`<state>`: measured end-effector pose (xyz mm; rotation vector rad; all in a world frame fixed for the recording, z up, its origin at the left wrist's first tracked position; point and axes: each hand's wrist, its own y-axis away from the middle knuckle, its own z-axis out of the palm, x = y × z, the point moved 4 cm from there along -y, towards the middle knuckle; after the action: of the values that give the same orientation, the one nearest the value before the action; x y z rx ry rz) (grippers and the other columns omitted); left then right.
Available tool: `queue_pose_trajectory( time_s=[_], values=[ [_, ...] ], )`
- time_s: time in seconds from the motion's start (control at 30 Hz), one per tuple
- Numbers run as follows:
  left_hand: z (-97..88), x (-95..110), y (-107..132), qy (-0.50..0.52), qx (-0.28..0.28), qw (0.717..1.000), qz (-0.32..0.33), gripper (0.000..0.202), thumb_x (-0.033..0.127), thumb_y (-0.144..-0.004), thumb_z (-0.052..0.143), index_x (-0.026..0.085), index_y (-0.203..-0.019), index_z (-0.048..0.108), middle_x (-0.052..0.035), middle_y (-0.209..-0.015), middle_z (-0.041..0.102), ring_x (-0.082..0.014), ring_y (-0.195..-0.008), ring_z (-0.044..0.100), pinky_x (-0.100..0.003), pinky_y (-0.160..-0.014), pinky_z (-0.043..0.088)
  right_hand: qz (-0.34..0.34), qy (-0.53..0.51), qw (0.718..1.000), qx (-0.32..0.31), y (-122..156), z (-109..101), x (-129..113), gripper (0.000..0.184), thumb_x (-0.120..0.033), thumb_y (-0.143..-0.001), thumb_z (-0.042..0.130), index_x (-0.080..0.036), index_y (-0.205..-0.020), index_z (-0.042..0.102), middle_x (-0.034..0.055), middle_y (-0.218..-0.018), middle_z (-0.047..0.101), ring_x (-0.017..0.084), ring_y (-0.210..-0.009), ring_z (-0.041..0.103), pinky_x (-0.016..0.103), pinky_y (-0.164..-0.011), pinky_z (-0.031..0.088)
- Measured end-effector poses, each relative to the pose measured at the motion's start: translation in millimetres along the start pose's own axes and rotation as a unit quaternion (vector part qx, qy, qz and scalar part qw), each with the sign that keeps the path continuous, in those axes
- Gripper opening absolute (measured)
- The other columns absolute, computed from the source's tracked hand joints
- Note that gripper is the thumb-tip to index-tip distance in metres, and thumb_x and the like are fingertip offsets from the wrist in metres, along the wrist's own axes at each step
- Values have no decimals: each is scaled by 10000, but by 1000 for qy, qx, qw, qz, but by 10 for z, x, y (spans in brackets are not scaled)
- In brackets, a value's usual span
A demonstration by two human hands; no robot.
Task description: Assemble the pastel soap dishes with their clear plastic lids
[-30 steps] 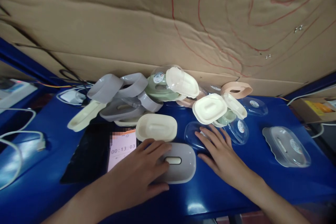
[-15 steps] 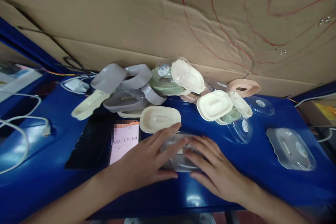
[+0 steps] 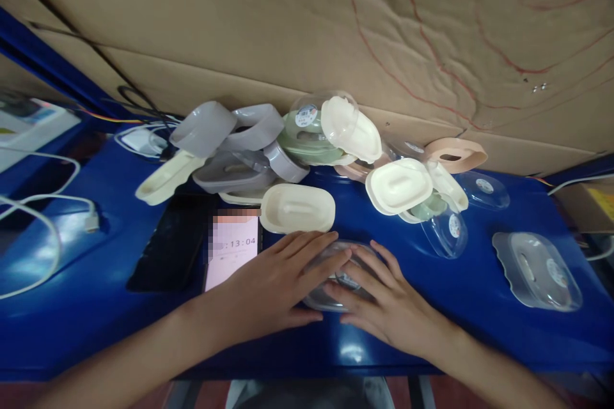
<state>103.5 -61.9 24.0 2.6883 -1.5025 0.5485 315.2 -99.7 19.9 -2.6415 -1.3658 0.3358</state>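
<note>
A soap dish with a clear lid (image 3: pixel 314 297) lies on the blue table in front of me, much of it covered by my hands. Across its left side and top, my left hand (image 3: pixel 292 275) rests with long fingers, thumb by the front edge. My right hand (image 3: pixel 384 294) grips the other side, its fingers spread over the lid and meeting the left fingertips. Under the hands a pale sticker shows partly. Just behind is a cream oval tray (image 3: pixel 298 208). To the right, a grey soap dish with a clear lid (image 3: pixel 540 271) sits alone.
Grey oval shells (image 3: pixel 204 128), a green dish (image 3: pixel 307 140), cream trays (image 3: pixel 399 186) and a peach ring (image 3: pixel 455 154) are heaped against the cardboard wall (image 3: pixel 215 32). A phone (image 3: pixel 235 249) with a timer and a black slab (image 3: pixel 167 249) lie left, near white cables (image 3: pixel 57 249).
The view has shifted slightly. My right fingers have spread a little over the lid, and both hands stay on the soap dish.
</note>
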Motion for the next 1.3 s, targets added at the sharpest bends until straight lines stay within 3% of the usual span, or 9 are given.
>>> queue_pose_trajectory(
  time_s=[0.13,0.47,0.7,1.03,1.17,1.3],
  values=[
    [43,-12,-2,6,-14,1000,-15,1078,411,-894,850,235,-1720,180,-200,-1730,343,-397,-1572,395,-578,-1246,406,-4,5,1000,-6,0,38,-24,518,-332,-1058,657,-344,-1565,549,39,-1530,596,326,-1579,324,626,-1341,173],
    [54,22,-12,-3,-13,1000,-1,1046,352,-883,851,189,-1704,223,-240,-1678,399,-435,-1538,422,-613,-1226,412,-32,24,999,-10,40,59,1,626,-212,-1008,707,-357,-1588,521,45,-1549,582,353,-1568,333,666,-1309,267],
    [93,20,5,23,-27,999,-23,1170,444,-824,917,236,-1715,187,-232,-1702,365,-449,-1521,444,-631,-1199,449,-37,-8,999,17,-20,-2,51,439,-422,-1046,670,-308,-1469,643,39,-1425,676,300,-1498,423,597,-1334,229],
    [111,-7,18,61,-13,998,-32,1097,415,-847,902,262,-1705,235,-209,-1704,374,-424,-1559,403,-616,-1227,427,-32,1,999,-1,-38,-29,-2,451,-363,-1057,659,-282,-1499,619,24,-1474,643,331,-1524,372,584,-1351,142],
    [121,-12,9,60,-3,998,-36,1060,418,-877,875,258,-1708,238,-203,-1694,395,-417,-1562,401,-612,-1227,432,-27,-13,1000,-7,-38,-13,26,452,-362,-1060,658,-317,-1506,610,7,-1492,633,322,-1524,375,592,-1343,179],
    [66,-36,23,63,-12,998,-21,1082,517,-888,845,274,-1723,201,-191,-1709,384,-413,-1559,409,-617,-1223,436,-18,-7,1000,-5,-45,-45,36,460,-289,-1059,658,-347,-1511,600,-3,-1501,631,309,-1523,386,574,-1293,298]
  ],
)
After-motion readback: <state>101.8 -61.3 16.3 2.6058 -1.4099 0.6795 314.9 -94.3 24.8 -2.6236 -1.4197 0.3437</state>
